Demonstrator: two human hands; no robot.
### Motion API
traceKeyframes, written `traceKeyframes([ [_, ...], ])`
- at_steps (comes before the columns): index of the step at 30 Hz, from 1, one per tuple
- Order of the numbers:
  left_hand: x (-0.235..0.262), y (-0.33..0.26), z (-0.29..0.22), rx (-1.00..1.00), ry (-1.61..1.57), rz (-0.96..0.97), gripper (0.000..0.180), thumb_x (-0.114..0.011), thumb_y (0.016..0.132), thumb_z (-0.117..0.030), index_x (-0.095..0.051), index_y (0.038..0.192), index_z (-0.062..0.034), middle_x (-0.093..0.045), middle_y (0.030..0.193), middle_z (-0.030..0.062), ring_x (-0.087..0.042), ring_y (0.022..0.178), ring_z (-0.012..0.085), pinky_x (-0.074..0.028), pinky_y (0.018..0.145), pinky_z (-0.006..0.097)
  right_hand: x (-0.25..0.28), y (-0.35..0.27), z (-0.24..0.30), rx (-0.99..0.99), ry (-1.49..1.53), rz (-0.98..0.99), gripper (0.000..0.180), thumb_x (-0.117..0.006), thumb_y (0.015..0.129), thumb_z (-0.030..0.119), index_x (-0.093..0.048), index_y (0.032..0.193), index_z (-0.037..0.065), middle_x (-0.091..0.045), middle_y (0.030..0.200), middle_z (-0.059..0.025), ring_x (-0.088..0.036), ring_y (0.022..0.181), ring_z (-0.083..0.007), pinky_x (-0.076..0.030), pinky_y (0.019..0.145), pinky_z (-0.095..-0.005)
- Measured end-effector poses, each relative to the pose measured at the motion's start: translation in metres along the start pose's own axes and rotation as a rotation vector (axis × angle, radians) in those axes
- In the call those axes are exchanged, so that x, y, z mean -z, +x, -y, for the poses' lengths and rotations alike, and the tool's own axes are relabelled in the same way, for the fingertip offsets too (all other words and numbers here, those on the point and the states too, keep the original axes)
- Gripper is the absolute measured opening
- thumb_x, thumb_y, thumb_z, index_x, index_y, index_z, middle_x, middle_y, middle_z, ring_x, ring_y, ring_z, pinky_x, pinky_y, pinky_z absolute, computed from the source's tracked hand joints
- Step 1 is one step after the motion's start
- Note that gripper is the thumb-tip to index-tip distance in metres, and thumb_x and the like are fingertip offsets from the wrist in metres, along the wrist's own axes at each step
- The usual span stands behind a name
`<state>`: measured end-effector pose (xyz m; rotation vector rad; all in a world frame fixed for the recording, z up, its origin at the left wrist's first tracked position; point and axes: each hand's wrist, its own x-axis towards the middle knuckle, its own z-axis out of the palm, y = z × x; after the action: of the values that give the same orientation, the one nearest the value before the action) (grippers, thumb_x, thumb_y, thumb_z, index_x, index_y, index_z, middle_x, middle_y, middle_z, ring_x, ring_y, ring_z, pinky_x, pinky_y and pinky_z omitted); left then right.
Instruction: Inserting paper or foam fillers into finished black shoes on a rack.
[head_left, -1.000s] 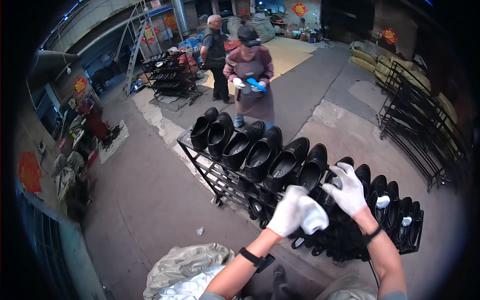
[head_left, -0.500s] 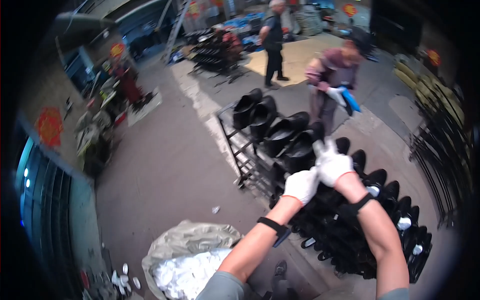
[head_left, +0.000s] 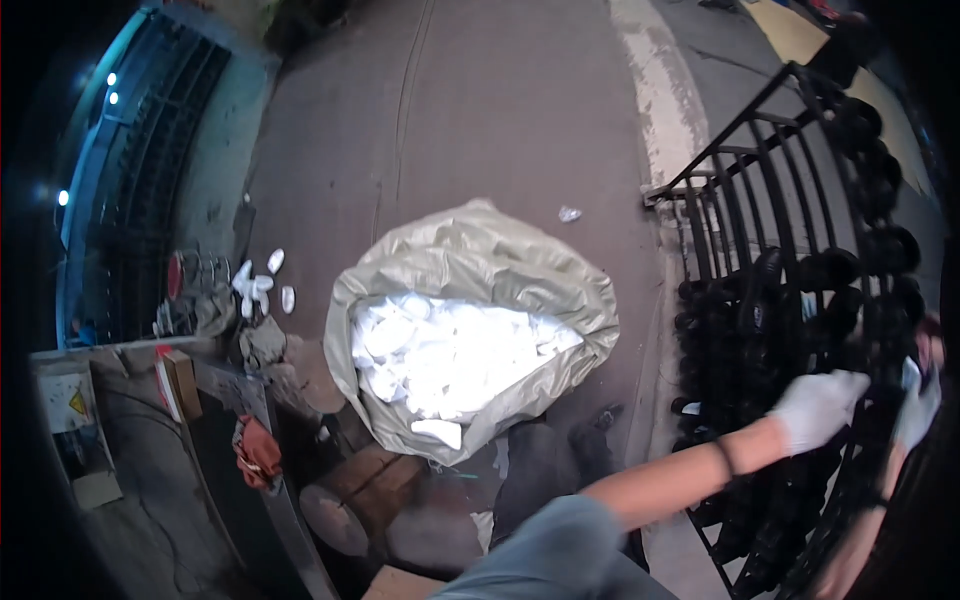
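Note:
My left hand [head_left: 822, 410], in a white glove, reaches over the rack at the right. Its fingers look drawn together beside the dark shoes; whatever they may hold is hidden. At the far right rim of the picture is my right hand [head_left: 918, 405], also gloved, blurred and stretched by the lens, its fingers hard to read. Black shoes [head_left: 828, 268] fill the tiers of the black metal rack [head_left: 775, 150] around both hands. To the left of my arm stands a big greyish-beige sack [head_left: 455, 250], its mouth gaping, full of white crumpled pieces [head_left: 450, 350].
Several white pieces [head_left: 262, 283] lie on the floor at the left, and one scrap [head_left: 570, 214] beyond the sack. A workbench [head_left: 225, 420] with an orange-red cloth [head_left: 257, 452] is at the lower left. Wooden blocks [head_left: 370, 485] sit near the sack's base.
My view has swung left and down, so the sack is now central and the rack and hands are at the right. The hands, close together before, are now apart. The other people have left the view.

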<state>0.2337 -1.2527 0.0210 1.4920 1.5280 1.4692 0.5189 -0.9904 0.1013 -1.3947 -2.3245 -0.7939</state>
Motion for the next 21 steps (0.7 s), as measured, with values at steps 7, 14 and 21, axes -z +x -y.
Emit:
traceKeyframes([
  [7, 0.226, -0.460, 0.361, 1.031, 1.444, -0.273, 0.036, -0.066, 0.090, -0.016, -0.065, 0.121, 0.0022, -0.068, 0.109, 0.0167, -0.064, 0.111, 0.0372, -0.048, 0.102, 0.047, 0.028, -0.262, 0.576, -0.048, 1.209, 1.319, 0.042, -0.077, 0.089, 0.009, -0.073, 0.130, 0.003, -0.072, 0.126, -0.0173, -0.071, 0.114, -0.0293, -0.055, 0.102, -0.0383],
  [14, 0.265, -0.465, 0.406, 1.065, 1.037, 0.173, 0.017, -0.070, 0.090, -0.016, -0.070, 0.105, -0.0073, -0.072, 0.102, 0.0132, -0.069, 0.102, 0.0337, -0.052, 0.090, 0.050, -0.168, -0.373, 0.840, 0.542, 0.830, 1.123, 0.068, -0.068, 0.087, 0.011, -0.052, 0.153, 0.007, -0.057, 0.139, -0.0296, -0.060, 0.126, -0.0455, -0.053, 0.106, -0.0518],
  [21, 0.297, -0.451, 0.286, 0.824, 0.371, -0.432, 0.061, -0.073, 0.098, -0.020, -0.052, 0.148, 0.0082, -0.055, 0.148, 0.0240, -0.058, 0.131, 0.0439, -0.040, 0.121, 0.049, -0.082, -0.396, 0.735, 0.656, 0.697, 0.995, 0.071, -0.066, 0.099, 0.036, -0.051, 0.153, -0.007, -0.055, 0.150, -0.0359, -0.053, 0.139, -0.0494, -0.039, 0.123, -0.0513],
])
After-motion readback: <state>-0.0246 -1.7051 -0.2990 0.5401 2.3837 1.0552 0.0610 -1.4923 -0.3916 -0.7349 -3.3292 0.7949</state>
